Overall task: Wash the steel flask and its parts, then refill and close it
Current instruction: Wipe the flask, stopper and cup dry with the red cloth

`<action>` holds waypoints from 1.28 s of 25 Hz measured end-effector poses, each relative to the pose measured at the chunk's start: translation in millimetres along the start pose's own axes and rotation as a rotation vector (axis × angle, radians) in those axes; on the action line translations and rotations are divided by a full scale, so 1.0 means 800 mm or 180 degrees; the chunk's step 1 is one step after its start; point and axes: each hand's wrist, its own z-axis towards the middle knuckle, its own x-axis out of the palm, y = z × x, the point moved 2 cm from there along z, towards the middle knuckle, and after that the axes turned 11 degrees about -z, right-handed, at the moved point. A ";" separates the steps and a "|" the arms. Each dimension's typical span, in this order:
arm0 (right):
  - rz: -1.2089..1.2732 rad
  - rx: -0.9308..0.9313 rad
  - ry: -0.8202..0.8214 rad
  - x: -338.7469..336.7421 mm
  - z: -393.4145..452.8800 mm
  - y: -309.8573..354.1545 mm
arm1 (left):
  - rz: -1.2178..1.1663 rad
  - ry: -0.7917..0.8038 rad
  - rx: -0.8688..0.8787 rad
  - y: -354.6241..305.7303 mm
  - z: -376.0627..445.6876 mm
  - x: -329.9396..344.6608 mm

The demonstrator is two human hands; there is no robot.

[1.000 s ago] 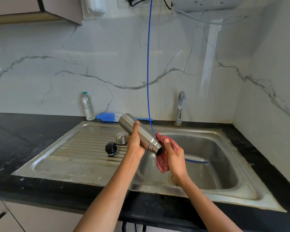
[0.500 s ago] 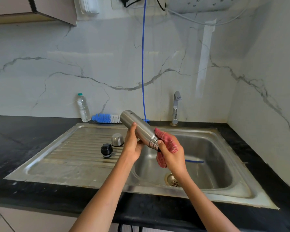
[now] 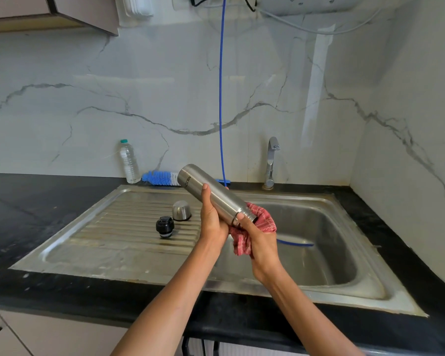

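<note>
At centre frame above the sink (image 3: 365, 255), a left hand (image 3: 212, 217) grips the tilted steel flask (image 3: 211, 194) while the right hand (image 3: 257, 240) clutches a red cloth (image 3: 263, 220) round its neck, where a wet, smooth barrel could slip and clang into the basin.

I see the steel flask (image 3: 213, 195) held tilted above the sink's edge, its closed base up toward the back left and its open, threaded mouth down to the right, pushed into a red cloth (image 3: 252, 227). Its 2 loose parts sit on the ribbed drainboard: the steel cup lid (image 3: 181, 210), dome up, and just beside it the black stopper (image 3: 165, 226).
</note>
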 end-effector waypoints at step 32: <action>-0.2203 -0.1594 -0.0384 -0.007 0.020 0.003 | -0.0153 0.0027 0.0340 0.002 0.020 -0.019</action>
